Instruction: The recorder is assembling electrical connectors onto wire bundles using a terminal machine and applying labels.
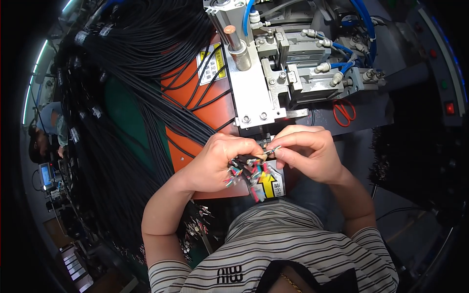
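My left hand (220, 158) is closed round a bunch of black cables, whose stripped ends (251, 171) fan out below it in red, green, white and blue wires. Opposite it, my right hand (310, 151) pinches the coloured wires of one cable end (274, 150) between thumb and forefinger. Both hands nearly meet just below the front edge of a metal machine (251, 93). From the upper left, the long black cables (183, 122) run down into my left hand.
An orange plate (215, 110) with warning labels lies under the cables. Pneumatic cylinders with blue hoses (342, 51) fill the upper right. Red-handled scissors (344, 112) lie beside the machine. More cable bundles (97, 161) hang at the left, and a person (51, 119) is at the far left.
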Action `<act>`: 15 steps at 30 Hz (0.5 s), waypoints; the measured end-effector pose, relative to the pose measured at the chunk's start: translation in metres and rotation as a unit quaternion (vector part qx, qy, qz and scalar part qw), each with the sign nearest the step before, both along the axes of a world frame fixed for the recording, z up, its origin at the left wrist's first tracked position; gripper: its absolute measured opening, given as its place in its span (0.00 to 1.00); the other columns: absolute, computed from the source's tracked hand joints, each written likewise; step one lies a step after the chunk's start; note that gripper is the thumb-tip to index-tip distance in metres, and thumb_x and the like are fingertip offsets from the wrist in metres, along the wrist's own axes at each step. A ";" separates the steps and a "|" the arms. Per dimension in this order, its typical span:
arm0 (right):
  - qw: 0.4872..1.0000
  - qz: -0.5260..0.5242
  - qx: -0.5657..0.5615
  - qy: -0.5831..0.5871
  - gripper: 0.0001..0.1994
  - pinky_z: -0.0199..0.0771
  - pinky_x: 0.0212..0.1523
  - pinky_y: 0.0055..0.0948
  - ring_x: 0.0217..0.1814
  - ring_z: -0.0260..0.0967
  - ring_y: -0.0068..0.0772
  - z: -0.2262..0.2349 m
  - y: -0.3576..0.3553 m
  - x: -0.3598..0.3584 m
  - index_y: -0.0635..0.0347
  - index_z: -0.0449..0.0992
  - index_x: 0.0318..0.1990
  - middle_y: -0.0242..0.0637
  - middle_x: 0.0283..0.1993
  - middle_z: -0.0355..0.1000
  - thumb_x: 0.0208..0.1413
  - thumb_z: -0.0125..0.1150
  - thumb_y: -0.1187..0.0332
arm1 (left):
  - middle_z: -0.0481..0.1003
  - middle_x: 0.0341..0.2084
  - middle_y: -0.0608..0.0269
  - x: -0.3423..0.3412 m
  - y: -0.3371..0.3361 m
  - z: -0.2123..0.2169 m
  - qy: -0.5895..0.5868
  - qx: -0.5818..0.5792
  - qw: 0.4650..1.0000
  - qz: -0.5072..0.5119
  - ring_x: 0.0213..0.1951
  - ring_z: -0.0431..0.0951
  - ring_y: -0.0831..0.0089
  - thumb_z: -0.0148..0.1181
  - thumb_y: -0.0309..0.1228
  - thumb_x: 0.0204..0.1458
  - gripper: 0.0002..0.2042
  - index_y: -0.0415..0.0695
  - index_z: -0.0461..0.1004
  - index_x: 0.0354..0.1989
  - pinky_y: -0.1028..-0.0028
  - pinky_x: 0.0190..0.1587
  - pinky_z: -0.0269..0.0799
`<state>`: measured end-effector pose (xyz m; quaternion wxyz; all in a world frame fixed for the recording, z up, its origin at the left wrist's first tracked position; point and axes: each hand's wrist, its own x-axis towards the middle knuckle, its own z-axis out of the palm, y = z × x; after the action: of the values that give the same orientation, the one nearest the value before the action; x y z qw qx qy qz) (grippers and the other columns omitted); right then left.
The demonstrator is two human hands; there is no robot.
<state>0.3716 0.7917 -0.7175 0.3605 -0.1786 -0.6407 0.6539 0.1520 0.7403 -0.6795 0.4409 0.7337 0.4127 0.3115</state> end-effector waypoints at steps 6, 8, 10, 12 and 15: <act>0.915 -0.139 0.320 -0.204 0.04 0.67 0.19 0.28 0.21 0.71 0.34 0.000 -0.002 -0.003 0.64 0.74 0.30 0.39 0.27 0.69 0.48 0.64 0.77 | 0.76 0.20 0.58 0.025 -0.013 -0.017 0.173 0.162 0.963 0.130 0.21 0.78 0.65 0.65 0.22 0.46 0.07 0.37 0.75 0.34 0.69 0.25 0.72; 0.883 -0.127 0.350 -0.285 0.04 0.67 0.20 0.31 0.21 0.70 0.38 0.000 -0.001 -0.002 0.64 0.74 0.30 0.39 0.27 0.70 0.48 0.63 0.76 | 0.75 0.24 0.59 0.026 -0.016 -0.015 0.237 0.160 0.951 0.120 0.23 0.77 0.62 0.66 0.25 0.42 0.13 0.37 0.76 0.38 0.68 0.27 0.73; 0.865 -0.120 0.364 -0.324 0.04 0.67 0.20 0.33 0.21 0.70 0.41 -0.005 0.001 -0.001 0.64 0.74 0.30 0.39 0.27 0.70 0.48 0.63 0.76 | 0.75 0.29 0.57 0.027 -0.016 -0.020 0.256 0.224 0.934 0.107 0.26 0.76 0.62 0.66 0.26 0.40 0.18 0.36 0.76 0.42 0.68 0.28 0.73; 0.877 -0.129 0.350 -0.303 0.03 0.67 0.21 0.35 0.21 0.70 0.42 -0.012 0.002 0.000 0.63 0.74 0.30 0.39 0.27 0.69 0.49 0.62 0.75 | 0.74 0.31 0.57 0.027 -0.015 -0.028 0.265 0.254 0.925 0.099 0.27 0.76 0.62 0.66 0.26 0.38 0.20 0.36 0.75 0.43 0.68 0.29 0.73; 0.884 -0.133 0.341 -0.289 0.03 0.68 0.22 0.36 0.22 0.70 0.43 -0.021 0.004 0.000 0.63 0.74 0.30 0.39 0.27 0.70 0.49 0.62 0.75 | 0.70 0.34 0.57 0.026 -0.015 -0.038 0.283 0.252 0.922 0.079 0.33 0.75 0.66 0.60 0.26 0.37 0.24 0.32 0.74 0.47 0.70 0.31 0.73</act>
<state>0.3714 0.7956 -0.7382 0.2814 -0.3091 -0.8704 0.2601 0.1778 0.7256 -0.7174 0.0800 0.8432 0.4847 0.2185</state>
